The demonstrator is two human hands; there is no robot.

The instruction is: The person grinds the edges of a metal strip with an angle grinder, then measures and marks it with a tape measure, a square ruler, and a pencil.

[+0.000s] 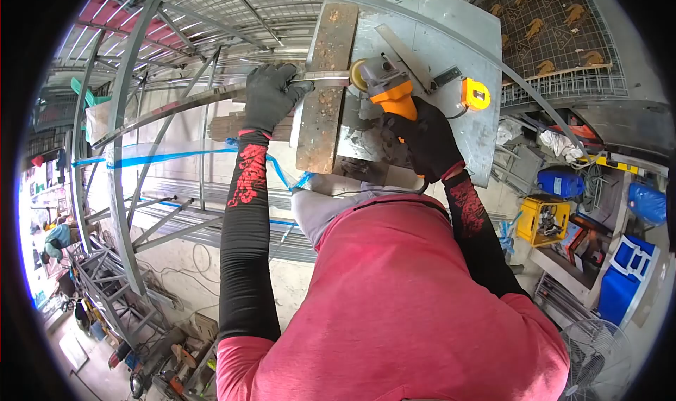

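A metal workshop surrounds you, marked by an angle grinder (389,88), metal-topped table (451,54), stacked bars (282,207) and tape measure (476,94).

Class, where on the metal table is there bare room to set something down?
Bare table shows between the tape measure and the right sleeve, and between the flat bar and the long strip. Crowded: around the grinder, plank and right hand.

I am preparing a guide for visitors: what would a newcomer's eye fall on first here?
Likely the orange angle grinder in the gloved right hand, upper middle, its disc at the end of a metal bar that the left hand holds. Next comes the yellow tape measure on the metal tabletop, right of the grinder. The red shirt fills the lower middle.
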